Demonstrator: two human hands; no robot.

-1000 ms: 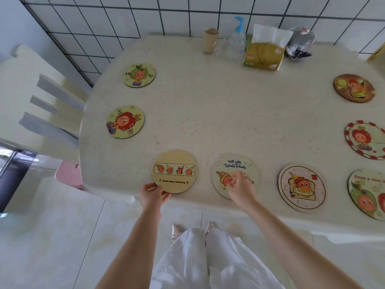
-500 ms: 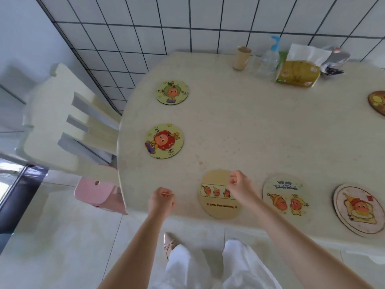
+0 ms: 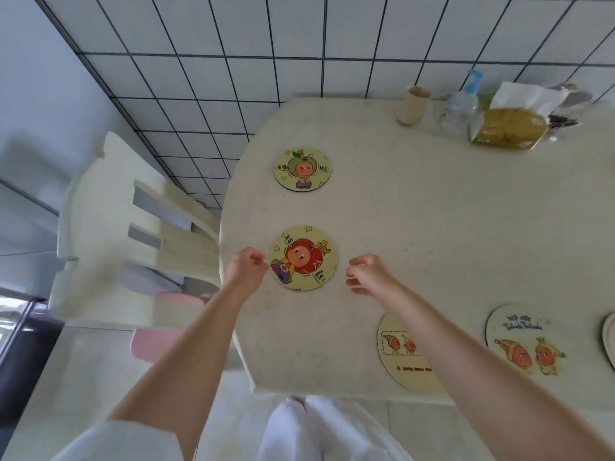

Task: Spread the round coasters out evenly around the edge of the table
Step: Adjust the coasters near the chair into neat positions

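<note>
A yellow round coaster with a red apple figure (image 3: 303, 257) lies near the left edge of the pale table (image 3: 432, 227). My left hand (image 3: 248, 267) is curled shut just at its left rim and holds nothing. To the coaster's right, a small gap away, my right hand (image 3: 366, 274) hovers with its fingers loosely apart and empty. A green-figure coaster (image 3: 302, 169) lies farther back along the same edge. My right forearm partly hides a tan coaster (image 3: 399, 354) at the near edge. Next to it lie a cream coaster (image 3: 522, 341) and a sliver of another coaster (image 3: 609, 337).
A cream slatted chair (image 3: 133, 211) stands against the table's left side, with a pink stool (image 3: 149, 341) below it. By the tiled wall at the back stand a paper cup (image 3: 412, 104), a pump bottle (image 3: 461, 104) and a tissue pack (image 3: 509, 128).
Both hands have left the tan coaster and moved back-left to flank the red apple coaster. The view has swung left, so the right-hand coasters have dropped out of sight.
</note>
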